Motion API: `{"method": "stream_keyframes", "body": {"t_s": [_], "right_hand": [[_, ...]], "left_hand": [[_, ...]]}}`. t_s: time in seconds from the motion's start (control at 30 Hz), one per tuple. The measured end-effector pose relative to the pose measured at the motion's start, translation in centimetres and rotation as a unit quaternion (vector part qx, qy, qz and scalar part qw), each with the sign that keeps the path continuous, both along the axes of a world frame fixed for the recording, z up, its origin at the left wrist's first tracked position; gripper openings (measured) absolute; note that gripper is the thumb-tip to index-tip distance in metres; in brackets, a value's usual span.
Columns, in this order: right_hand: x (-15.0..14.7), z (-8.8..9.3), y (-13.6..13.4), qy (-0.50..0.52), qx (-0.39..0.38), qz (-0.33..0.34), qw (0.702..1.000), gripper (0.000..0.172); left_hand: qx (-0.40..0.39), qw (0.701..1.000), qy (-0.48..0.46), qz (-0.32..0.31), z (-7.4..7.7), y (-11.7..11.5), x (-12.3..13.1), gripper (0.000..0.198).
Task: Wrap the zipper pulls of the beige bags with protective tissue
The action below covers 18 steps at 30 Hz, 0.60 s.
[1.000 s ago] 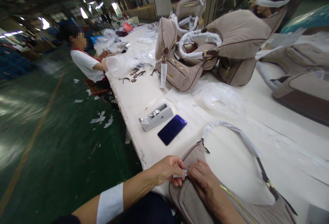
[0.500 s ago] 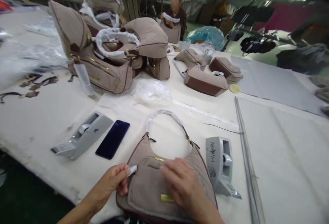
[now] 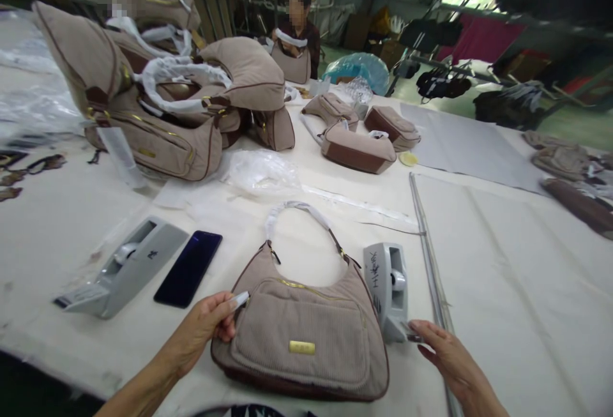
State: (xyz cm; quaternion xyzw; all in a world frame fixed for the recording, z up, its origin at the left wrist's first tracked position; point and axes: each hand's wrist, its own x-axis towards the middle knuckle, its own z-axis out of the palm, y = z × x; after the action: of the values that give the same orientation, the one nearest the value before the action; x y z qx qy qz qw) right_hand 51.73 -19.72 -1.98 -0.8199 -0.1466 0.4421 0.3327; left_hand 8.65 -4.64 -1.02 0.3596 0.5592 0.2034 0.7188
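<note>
A taupe corduroy shoulder bag (image 3: 306, 315) with brown trim and a gold plate lies front side up before me, its strap wrapped in white. My left hand (image 3: 218, 318) pinches a small white strip (image 3: 241, 300) at the left end of the bag's pocket zipper. To the right of the bag stands a grey tape dispenser (image 3: 387, 289) with handwriting on it. My right hand (image 3: 443, 350) has its thumb and forefinger around the tape end at the dispenser's near tip. How tightly they close is hard to make out.
Left of the bag lie a dark phone (image 3: 188, 269) and a second tape dispenser (image 3: 127, 267). Similar bags are piled (image 3: 167, 129) behind, near crumpled clear plastic (image 3: 261, 171). More bags (image 3: 357, 145) sit farther right. A long metal strip (image 3: 426, 244) runs along the right. A person (image 3: 299, 34) handles a bag beyond the table.
My right hand has left the bag's front and moved right to the near end of the dispenser. My left hand keeps its pinch on the white strip. The view has shifted right.
</note>
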Motion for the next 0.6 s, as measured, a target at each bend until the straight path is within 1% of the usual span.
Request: {"method": "stream_keyframes", "body": {"t_s": [0.07,0.17,0.23,0.3,0.37,0.47,0.53,0.6], "right_hand": [[-0.2,0.4,-0.8,0.012,0.012,-0.028,0.999,0.042],[-1.0,0.7,-2.9,0.049,0.024,-0.087,0.995,0.041],[-1.7,0.2,-4.3,0.084,0.028,-0.134,0.987,0.038],[-2.4,-0.8,-5.4,0.1,0.031,-0.165,0.981,0.037],[-2.7,-2.0,-5.7,0.095,0.028,-0.169,0.981,0.037],[-2.7,-3.3,-5.4,0.066,0.006,-0.155,0.986,0.035],[-3.0,-3.5,-5.0,0.04,-0.013,-0.146,0.988,0.033],[-3.7,-2.9,-5.0,0.022,-0.037,-0.127,0.991,0.032]], "left_hand": [[-0.002,1.0,-0.002,0.003,0.0,-0.1,-0.1,0.037],[-0.006,1.0,-0.005,0.007,-0.1,-0.3,-0.3,0.037],[-0.008,1.0,-0.01,0.013,-0.1,-0.4,-0.3,0.037],[-0.01,1.0,-0.014,0.018,0.1,-0.4,-0.2,0.037],[-0.012,1.0,-0.019,0.02,0.2,-0.4,-0.2,0.037],[-0.011,0.999,-0.032,0.016,0.2,-0.5,-0.3,0.036],[-0.005,0.999,-0.044,0.014,0.0,-0.5,-0.3,0.035],[0.003,0.998,-0.053,0.02,-0.4,-0.6,-0.2,0.034]]}}
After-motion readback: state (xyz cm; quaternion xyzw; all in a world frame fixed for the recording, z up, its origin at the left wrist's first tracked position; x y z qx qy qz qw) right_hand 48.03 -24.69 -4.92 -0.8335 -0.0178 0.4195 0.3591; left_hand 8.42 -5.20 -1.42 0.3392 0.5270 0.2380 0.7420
